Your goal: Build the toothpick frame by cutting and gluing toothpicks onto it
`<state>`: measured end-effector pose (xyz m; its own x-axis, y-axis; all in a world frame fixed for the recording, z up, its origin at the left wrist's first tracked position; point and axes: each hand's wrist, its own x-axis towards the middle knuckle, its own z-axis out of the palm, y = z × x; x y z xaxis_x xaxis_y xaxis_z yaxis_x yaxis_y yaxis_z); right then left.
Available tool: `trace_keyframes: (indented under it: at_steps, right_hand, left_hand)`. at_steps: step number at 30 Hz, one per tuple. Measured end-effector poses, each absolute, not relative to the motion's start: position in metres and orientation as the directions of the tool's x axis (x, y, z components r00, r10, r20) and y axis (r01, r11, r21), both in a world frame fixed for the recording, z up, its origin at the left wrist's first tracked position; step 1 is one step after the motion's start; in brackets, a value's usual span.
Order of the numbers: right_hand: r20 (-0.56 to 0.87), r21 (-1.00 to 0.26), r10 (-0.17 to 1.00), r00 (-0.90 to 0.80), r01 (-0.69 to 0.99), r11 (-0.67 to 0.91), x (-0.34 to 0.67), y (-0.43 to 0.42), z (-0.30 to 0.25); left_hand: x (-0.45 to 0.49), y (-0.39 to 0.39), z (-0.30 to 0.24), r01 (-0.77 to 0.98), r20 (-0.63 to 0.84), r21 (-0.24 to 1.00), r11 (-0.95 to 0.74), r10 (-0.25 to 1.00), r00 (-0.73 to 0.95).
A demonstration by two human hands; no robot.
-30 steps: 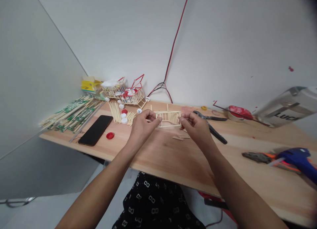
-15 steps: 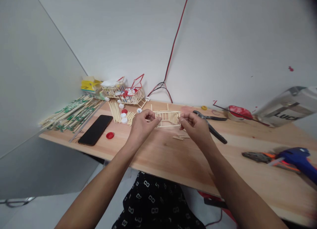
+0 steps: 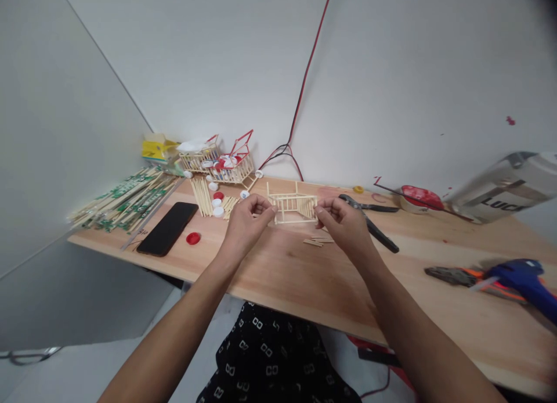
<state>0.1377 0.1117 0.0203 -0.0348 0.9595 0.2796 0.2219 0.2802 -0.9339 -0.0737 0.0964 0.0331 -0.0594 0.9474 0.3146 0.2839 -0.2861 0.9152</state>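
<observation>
A small frame of pale wooden sticks [image 3: 296,203], built like a little cart, is held up between my two hands over the table. My left hand [image 3: 249,220] has thumb and fingers closed at the frame's left end. At its right end my right hand [image 3: 342,217] pinches the frame near the corner. Several short loose sticks [image 3: 314,242] lie on the wood just below it. Beside my left hand is a bunch of short cut sticks [image 3: 229,206], partly hidden by the hand.
To the left are a black phone [image 3: 167,229], a red cap [image 3: 193,238], wrapped chopsticks [image 3: 130,198] and finished stick carts [image 3: 232,168] with bottle caps. On the right lie black scissors [image 3: 376,229], pliers [image 3: 450,275], a blue glue gun [image 3: 522,281] and a bowl of red paint [image 3: 420,198].
My left thumb and fingers have drawn back slightly to the left, uncovering more of the frame's left end. My right hand stays in place.
</observation>
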Motion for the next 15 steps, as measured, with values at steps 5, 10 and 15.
trace_keyframes:
  at_steps: [5,10,15]
  right_hand:
    - [0.297,-0.920,0.954,-0.036,0.257,0.296,0.1380,0.1106,0.0211]
    - [0.294,-0.920,0.955,-0.025,0.262,0.290,0.1376,0.1092,0.0220]
    - [0.300,-0.915,0.953,-0.031,0.273,0.297,0.1374,0.1086,0.0209]
  left_hand:
    - [-0.0756,0.0968,0.0363,0.264,0.354,0.912,-0.313,0.927,-0.123]
    - [-0.0788,0.0969,0.0387,0.314,0.340,0.902,-0.298,0.936,-0.087]
    - [-0.0725,0.0965,0.0364,0.391,0.352,0.875,-0.285,0.929,-0.112]
